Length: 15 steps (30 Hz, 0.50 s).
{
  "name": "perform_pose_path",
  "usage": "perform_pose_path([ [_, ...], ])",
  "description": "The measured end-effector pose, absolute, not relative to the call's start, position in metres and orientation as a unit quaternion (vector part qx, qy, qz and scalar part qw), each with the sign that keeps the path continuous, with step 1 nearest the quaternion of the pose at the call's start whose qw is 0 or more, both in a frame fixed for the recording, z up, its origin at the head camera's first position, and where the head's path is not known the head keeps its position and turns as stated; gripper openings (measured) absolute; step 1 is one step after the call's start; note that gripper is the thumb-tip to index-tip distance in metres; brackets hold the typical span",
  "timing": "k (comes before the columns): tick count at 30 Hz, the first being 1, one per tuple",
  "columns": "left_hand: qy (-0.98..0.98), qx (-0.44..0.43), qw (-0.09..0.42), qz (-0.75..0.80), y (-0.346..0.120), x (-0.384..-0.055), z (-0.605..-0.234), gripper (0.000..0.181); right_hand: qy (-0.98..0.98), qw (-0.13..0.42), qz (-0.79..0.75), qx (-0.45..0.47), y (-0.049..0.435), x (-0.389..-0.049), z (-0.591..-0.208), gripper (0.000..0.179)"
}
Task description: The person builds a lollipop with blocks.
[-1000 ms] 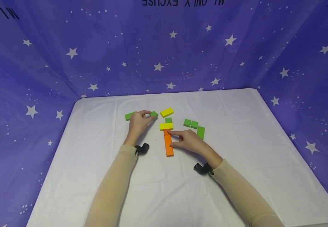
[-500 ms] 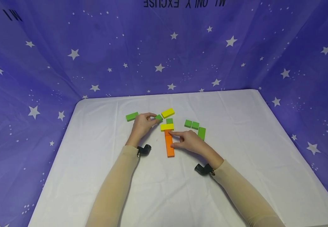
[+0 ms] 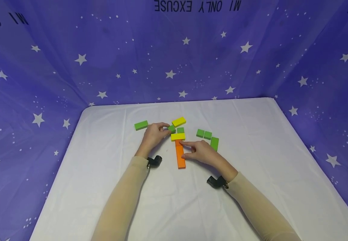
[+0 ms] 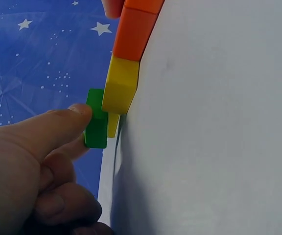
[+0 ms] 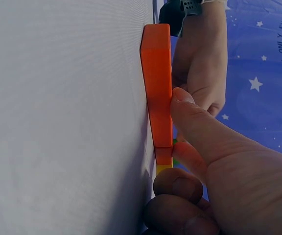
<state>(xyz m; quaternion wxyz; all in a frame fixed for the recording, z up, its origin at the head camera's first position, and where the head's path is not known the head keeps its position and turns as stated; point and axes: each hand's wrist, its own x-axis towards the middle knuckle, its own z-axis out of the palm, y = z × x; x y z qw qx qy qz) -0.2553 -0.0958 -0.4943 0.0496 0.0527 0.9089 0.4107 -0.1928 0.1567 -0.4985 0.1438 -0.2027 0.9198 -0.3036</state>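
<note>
My left hand [image 3: 153, 134] pinches a small green block [image 3: 171, 129] between thumb and forefinger; in the left wrist view the green block [image 4: 97, 120] looks slightly raised off the cloth. Just right of it lies another small green block [image 3: 180, 130], behind a crosswise yellow block [image 3: 178, 137]. A short orange block [image 3: 178, 143] and a long orange block [image 3: 180, 157] run in line from the yellow one toward me. My right hand [image 3: 204, 152] touches the orange pieces, its forefinger extended to the short one and its thumb on the long one.
Behind the row, a second yellow block [image 3: 179, 122] lies at an angle. A long green block [image 3: 141, 125] is at the left. Two small green blocks [image 3: 200, 133] and another long green block [image 3: 214, 144] lie to the right on the white-covered table [image 3: 267, 144].
My left hand has moved right and slightly toward me, bringing its small green block close to the other small green block. The right hand keeps its place on the orange blocks.
</note>
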Motion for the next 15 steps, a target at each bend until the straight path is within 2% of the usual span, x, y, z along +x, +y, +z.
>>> perform_pose_path([
  [15,0.921,0.071,0.038,0.382,-0.0921,-0.2516,-0.4954,0.032,0.919,0.141,-0.304,-0.207,0.1572,-0.1924,-0.5007,0.069],
])
